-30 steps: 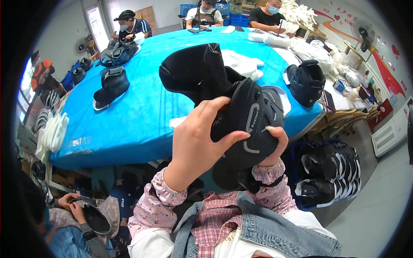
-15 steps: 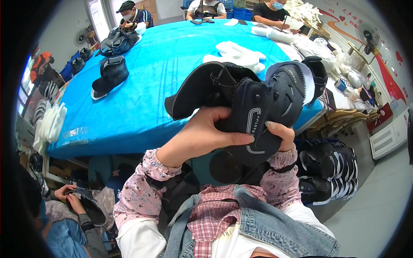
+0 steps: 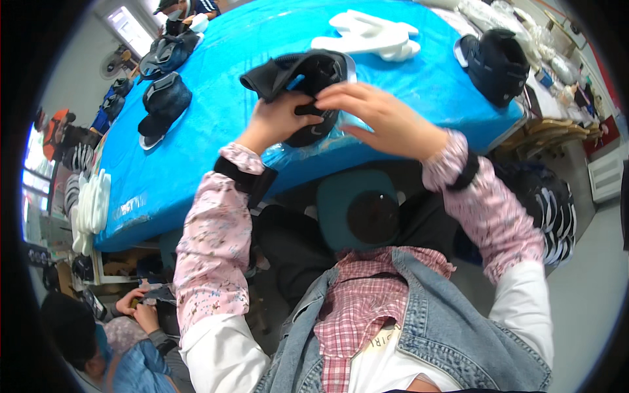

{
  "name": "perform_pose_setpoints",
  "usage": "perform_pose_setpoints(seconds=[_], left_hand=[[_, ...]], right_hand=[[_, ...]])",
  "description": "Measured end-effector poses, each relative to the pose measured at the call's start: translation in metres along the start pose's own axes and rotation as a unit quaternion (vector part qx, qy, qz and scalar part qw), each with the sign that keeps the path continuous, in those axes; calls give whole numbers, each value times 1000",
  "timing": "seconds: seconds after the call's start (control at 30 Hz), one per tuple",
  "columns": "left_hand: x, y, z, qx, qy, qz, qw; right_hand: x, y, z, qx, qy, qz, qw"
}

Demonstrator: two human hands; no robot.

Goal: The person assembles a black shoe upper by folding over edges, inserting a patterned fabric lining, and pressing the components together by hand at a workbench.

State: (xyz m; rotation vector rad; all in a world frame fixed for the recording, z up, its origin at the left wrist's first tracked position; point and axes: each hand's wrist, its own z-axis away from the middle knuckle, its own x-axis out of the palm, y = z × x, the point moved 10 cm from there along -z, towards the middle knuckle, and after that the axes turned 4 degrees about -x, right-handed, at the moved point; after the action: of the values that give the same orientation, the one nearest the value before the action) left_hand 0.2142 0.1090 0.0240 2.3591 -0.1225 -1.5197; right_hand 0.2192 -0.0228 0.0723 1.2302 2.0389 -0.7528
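Observation:
My left hand [image 3: 278,121] is closed on the side of a black shoe upper [image 3: 311,131], thumb pointing across it. The upper is held over the near edge of the blue-covered table [image 3: 223,150], its opening and dark flap turned up; a small blue spot shows inside. My right hand [image 3: 386,121] is at the upper's right side, slightly blurred, fingers stretched out and thumb apart. Its fingertips are beside the opening; whether they touch it I cannot tell. White foot-shaped forms [image 3: 373,36] lie just beyond. Another black shoe upper [image 3: 495,69] stands at the table's right edge.
Several black uppers [image 3: 167,98] stand along the table's left side. White forms [image 3: 92,203] are stacked at the left edge. A stool [image 3: 357,203] is under the table edge before me. Black uppers [image 3: 547,216] are piled low right. A co-worker [image 3: 118,340] sits lower left.
The upper has gone from both hands' grip to my left hand alone, turned opening-up and moved farther off to the left. My right hand has come off its side, fingers straightened. The view has shifted.

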Motion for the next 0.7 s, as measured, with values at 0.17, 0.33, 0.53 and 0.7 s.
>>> perform_pose_setpoints(seconds=[0.17, 0.33, 0.53, 0.7], left_hand=[[10, -13, 4, 56, -111, 42, 991], [-10, -7, 19, -29, 34, 56, 997], [-18, -9, 29, 13, 74, -25, 997], [-13, 10, 15, 120, -9, -77, 990]], right_hand=[[37, 25, -34, -91, -96, 231, 964], [46, 54, -35, -35, -120, 220, 967], [59, 44, -41, -67, -165, 200, 963], [65, 52, -37, -39, -134, 181, 974]])
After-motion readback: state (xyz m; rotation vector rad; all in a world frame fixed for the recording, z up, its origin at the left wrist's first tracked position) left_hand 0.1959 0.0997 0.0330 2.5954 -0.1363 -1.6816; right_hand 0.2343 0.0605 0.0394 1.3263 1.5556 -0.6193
